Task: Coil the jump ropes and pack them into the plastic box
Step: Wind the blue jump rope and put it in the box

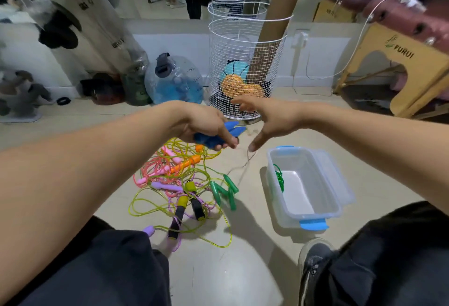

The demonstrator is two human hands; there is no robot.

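Left hand (pixel 206 128) fingers clench blue handles (pixel 218 135); right hand (pixel 264 121), fingers spread, hooks the cord (pixel 243 167); box (pixel 337 211) at 5 o'clock.

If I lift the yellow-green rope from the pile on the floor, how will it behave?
The yellow-green rope will probably be floppy: it lies in loose loops. It will likely drag its neighbours, since it crosses the pink rope and the purple rope. Its thin cord looks light, so its black-and-yellow handles may dangle and swing.
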